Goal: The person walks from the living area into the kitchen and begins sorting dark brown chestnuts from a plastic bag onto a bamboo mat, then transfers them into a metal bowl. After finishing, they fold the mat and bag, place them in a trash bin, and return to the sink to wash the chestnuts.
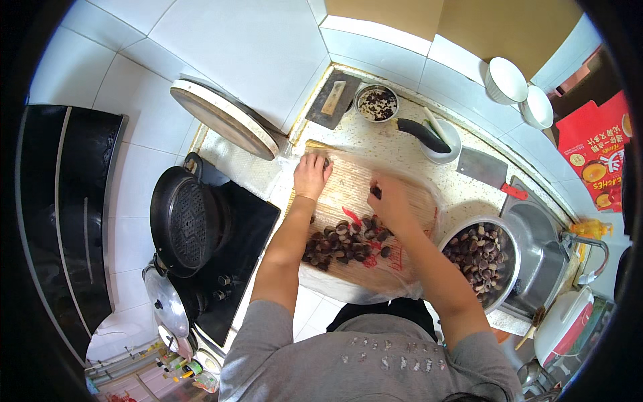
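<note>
Dark brown nuts with pale patches, which look like chestnuts (334,243), lie heaped on the near part of a slatted mat (341,186) covered by clear plastic with red print. At the mat's far left, my left hand (310,176) curls around a small dark piece, apparently a chestnut, mostly hidden by its fingers. Over the mat's right half, my right hand (392,203), blurred, pinches a dark chestnut (376,192). To the right of my right forearm, a round metal basin (515,261) holds many more of these nuts.
A cleaver (482,167) lies near the sink (540,246). Behind the mat are an eggplant (424,134), a white bowl (444,157), a bowl of dark and pale bits (377,104) and another cleaver (321,108). On the left, a wok (181,221) stands on the black stove (246,221).
</note>
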A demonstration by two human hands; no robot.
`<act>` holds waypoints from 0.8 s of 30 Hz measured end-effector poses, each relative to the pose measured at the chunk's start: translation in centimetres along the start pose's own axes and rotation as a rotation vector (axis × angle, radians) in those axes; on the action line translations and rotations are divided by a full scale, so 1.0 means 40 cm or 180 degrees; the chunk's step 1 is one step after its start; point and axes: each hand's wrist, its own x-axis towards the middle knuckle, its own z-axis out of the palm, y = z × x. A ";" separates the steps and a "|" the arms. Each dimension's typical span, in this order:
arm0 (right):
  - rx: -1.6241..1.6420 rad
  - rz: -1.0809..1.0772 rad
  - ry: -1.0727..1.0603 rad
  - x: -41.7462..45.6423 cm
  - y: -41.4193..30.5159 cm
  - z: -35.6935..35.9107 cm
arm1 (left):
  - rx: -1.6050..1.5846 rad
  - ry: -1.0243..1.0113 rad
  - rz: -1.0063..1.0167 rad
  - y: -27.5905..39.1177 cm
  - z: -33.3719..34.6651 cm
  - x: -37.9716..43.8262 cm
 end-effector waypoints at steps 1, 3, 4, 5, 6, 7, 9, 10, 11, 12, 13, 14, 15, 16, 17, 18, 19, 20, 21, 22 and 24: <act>0.0117 0.0126 -0.0010 -0.028 -0.013 -0.011 | -0.0049 0.0009 -0.0025 -0.003 -0.001 -0.001; 0.0351 0.0373 -0.0019 -0.083 -0.052 -0.045 | -0.0147 0.0034 -0.0067 -0.005 -0.004 0.001; 0.0464 0.0485 -0.0107 -0.102 -0.046 -0.046 | -0.0244 0.0079 -0.0063 -0.007 -0.010 0.007; 0.0577 0.0596 -0.0196 -0.120 -0.035 -0.047 | -0.0394 0.0012 -0.0154 -0.012 -0.011 0.011; 0.0690 0.0709 -0.0293 -0.134 -0.027 -0.048 | -0.0543 -0.0060 -0.0251 -0.018 -0.013 0.011; 0.0786 0.0855 -0.0343 -0.143 -0.027 -0.050 | -0.0692 -0.0132 -0.0349 -0.024 -0.013 0.011; 0.0981 0.1150 -0.0445 -0.158 -0.028 -0.054 | -0.1083 -0.0111 -0.0731 -0.033 -0.013 0.013; 0.0668 0.0922 -0.0271 -0.168 -0.024 -0.051 | -0.1265 -0.0133 -0.0967 -0.037 -0.012 0.015; 0.0356 0.0693 -0.0100 -0.178 -0.016 -0.048 | -0.1445 -0.0155 -0.1206 -0.040 -0.009 0.016; 0.0048 0.0462 0.0072 -0.187 -0.010 -0.045 | -0.1432 0.0060 -0.1238 -0.039 -0.008 0.022; -0.0126 0.0540 0.0038 -0.200 -0.009 -0.051 | -0.1604 0.0046 -0.1462 -0.040 -0.008 0.024; -0.0300 0.0617 0.0001 -0.215 -0.011 -0.062 | -0.1775 0.0031 -0.1690 -0.042 -0.009 0.026; -0.0474 0.0676 -0.0045 -0.225 -0.011 -0.070 | -0.1935 0.0033 -0.1927 -0.045 -0.016 0.028; -0.0172 0.0844 -0.0197 -0.230 -0.006 -0.071 | -0.1989 0.0180 -0.1854 -0.061 -0.004 0.026; 0.0131 0.1010 -0.0354 -0.234 -0.001 -0.072 | -0.2373 0.0238 -0.2024 -0.080 0.008 0.023; 0.0417 0.1197 -0.0480 -0.235 0.006 -0.075 | -0.2793 0.0282 -0.2172 -0.079 0.012 0.038; 0.1193 0.1573 -0.0528 -0.234 0.016 -0.070 | -0.3213 0.0326 -0.2317 -0.076 0.013 0.047; 0.1976 0.1935 -0.0571 -0.231 0.028 -0.059 | -0.3206 0.0335 -0.2496 -0.072 0.011 0.049; 0.2774 0.2272 -0.0644 -0.228 0.033 -0.047 | -0.3537 0.0376 -0.2670 -0.091 0.013 0.044; 0.3061 0.2299 -0.0766 -0.225 0.034 -0.043 | -0.3866 0.0422 -0.2840 -0.116 0.012 0.042; 0.3636 0.2384 -0.0956 -0.216 0.044 -0.039 | -0.4372 0.0394 -0.3171 -0.120 0.000 0.049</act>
